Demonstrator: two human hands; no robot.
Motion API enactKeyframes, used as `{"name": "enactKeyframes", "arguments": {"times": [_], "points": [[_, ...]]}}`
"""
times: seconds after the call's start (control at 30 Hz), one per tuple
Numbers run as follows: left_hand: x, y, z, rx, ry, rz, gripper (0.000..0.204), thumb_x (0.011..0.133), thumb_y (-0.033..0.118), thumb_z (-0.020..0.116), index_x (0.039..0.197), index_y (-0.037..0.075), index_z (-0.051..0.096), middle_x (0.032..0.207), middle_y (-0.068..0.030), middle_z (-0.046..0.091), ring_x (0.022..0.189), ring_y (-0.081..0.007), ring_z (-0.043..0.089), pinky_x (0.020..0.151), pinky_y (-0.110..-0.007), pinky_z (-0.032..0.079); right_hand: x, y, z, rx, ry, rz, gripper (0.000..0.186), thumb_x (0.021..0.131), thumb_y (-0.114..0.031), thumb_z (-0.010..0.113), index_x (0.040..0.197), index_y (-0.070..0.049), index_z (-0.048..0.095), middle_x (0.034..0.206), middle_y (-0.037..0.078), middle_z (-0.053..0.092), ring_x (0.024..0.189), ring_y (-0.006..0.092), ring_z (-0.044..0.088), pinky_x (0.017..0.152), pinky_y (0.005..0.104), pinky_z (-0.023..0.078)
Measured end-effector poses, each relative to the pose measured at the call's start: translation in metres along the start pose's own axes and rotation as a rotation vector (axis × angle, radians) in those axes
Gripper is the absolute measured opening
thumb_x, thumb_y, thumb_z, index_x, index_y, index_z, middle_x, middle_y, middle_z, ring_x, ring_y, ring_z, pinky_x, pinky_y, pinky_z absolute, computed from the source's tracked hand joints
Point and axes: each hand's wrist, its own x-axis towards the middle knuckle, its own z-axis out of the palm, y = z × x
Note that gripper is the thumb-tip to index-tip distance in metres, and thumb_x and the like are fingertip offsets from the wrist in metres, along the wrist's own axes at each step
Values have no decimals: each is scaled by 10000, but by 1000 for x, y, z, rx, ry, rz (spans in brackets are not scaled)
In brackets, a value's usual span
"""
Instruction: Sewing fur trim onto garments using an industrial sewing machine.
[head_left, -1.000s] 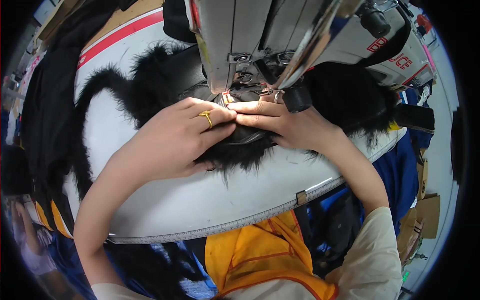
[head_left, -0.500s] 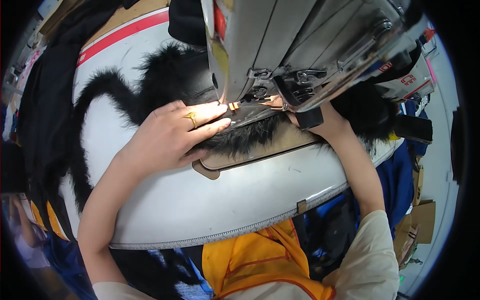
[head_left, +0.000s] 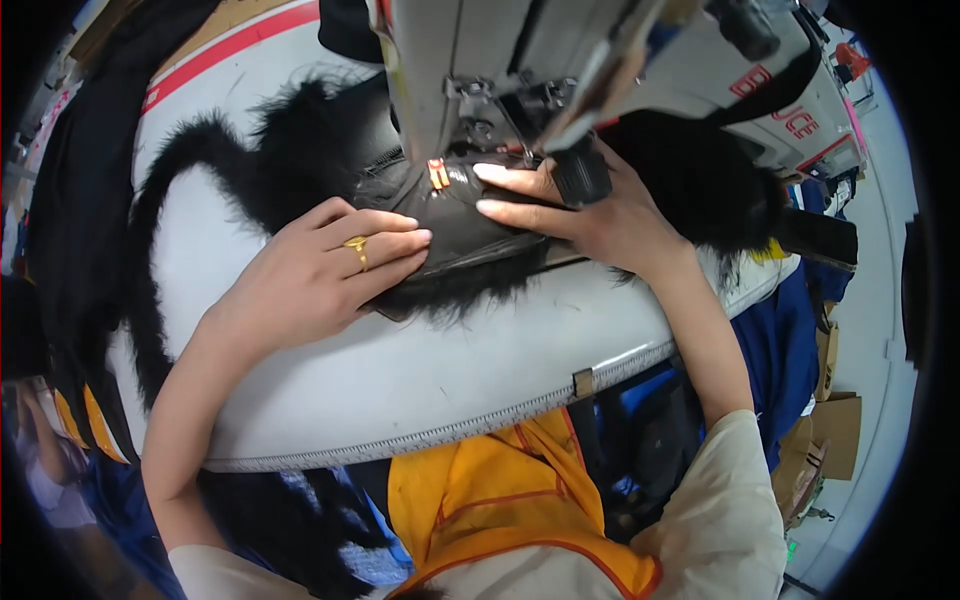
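A black fur-trimmed piece with a smooth dark lining [head_left: 450,225] lies under the head of a sewing machine [head_left: 500,70]. My left hand [head_left: 330,255], a gold ring on one finger, rests flat on the lining's left part with its fingers stretched out. To the right of the needle area, my right hand [head_left: 590,215] presses on the same lining, fingers straight and slightly apart. A small orange-red label [head_left: 438,175] shows on the lining between the hands, brightly lit. The machine head hides the spot where the needle meets the material.
The white table [head_left: 480,370] carries a measuring tape along its near edge, with a small brown clip [head_left: 583,382]. Dark cloth [head_left: 80,220] hangs over its left side. Cardboard boxes [head_left: 825,440] stand at the right. Another person's arm [head_left: 45,440] shows at far left.
My right hand has come out from behind the machine onto the lining, its fingers now visible. My left fingers sit a little farther from the needle area. More of the lining shows.
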Motion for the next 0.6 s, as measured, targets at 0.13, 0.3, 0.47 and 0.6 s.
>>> {"name": "enactKeyframes", "arguments": {"times": [0.13, 0.3, 0.47, 0.6], "points": [[0, 7, 0, 60, 184, 28, 246, 699, 58, 653, 945, 61, 668, 942, 3, 648, 886, -173, 624, 755, -291, 491, -6, -11, -7, 79, 0, 69, 455, 683, -59, 630, 1090, -255, 687, 1217, -112, 619, 960, 120, 598, 922, 318, 445], [8, 12, -4, 172, 75, -80, 329, 695, 55, 656, 1024, 59, 661, 898, -23, 560, 818, -168, 569, 771, -274, 469, -9, -7, -8, 82, -33, 92, 519, 650, -46, 669, 1116, -276, 667, 1237, -133, 603, 1060, 121, 583, 980, 339, 405], [13, 18, 2, 419, -3, 8, 452, 695, 88, 664, 1142, 45, 613, 946, -33, 528, 856, -158, 546, 762, -253, 456, -10, -9, -9, 132, -45, 122, 565, 646, -8, 661, 1139, -283, 652, 1253, -140, 591, 1103, 124, 563, 996, 351, 388], [16, 13, 13, 166, 159, -208, 523, 654, 79, 673, 1167, 45, 577, 983, -36, 535, 887, -183, 549, 729, -285, 493, -8, -7, -8, 175, -83, 124, 616, 628, 58, 629, 1154, -263, 640, 1236, -110, 604, 1129, 138, 553, 1004, 350, 380]]}}
